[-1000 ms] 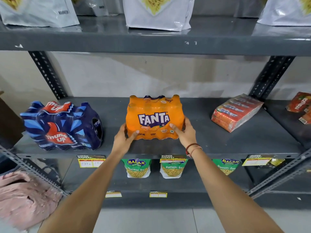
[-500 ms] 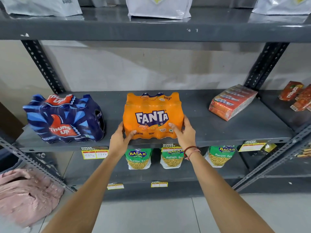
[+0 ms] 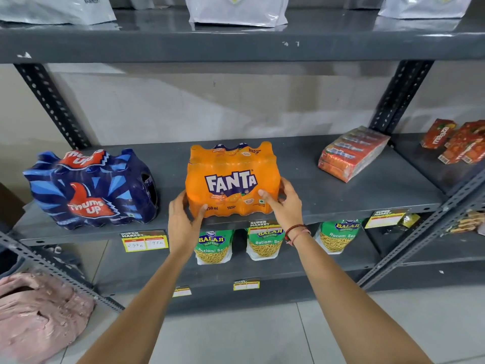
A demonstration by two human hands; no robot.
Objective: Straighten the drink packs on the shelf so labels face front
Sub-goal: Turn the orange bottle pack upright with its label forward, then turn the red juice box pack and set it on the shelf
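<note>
An orange Fanta pack (image 3: 231,177) stands at the front middle of the grey middle shelf (image 3: 354,203), its label facing me. My left hand (image 3: 183,222) grips its lower left corner and my right hand (image 3: 283,203) grips its lower right side. To the left stands a dark blue Thums Up pack (image 3: 91,190), turned slightly to the left with its label still visible. A wrapped pack of red juice cartons (image 3: 351,153) lies at an angle at the back right of the same shelf.
Red Maaza cartons (image 3: 456,140) sit on the neighbouring shelf at right. Green Balaji snack bags (image 3: 265,243) hang below the shelf edge, beside yellow price tags (image 3: 144,241). White bags (image 3: 236,9) stand on the upper shelf. A pink cloth (image 3: 36,311) lies at lower left.
Both hands stay on the Fanta pack, which has turned slightly so its label faces front more squarely. The camera has tilted upward a little.
</note>
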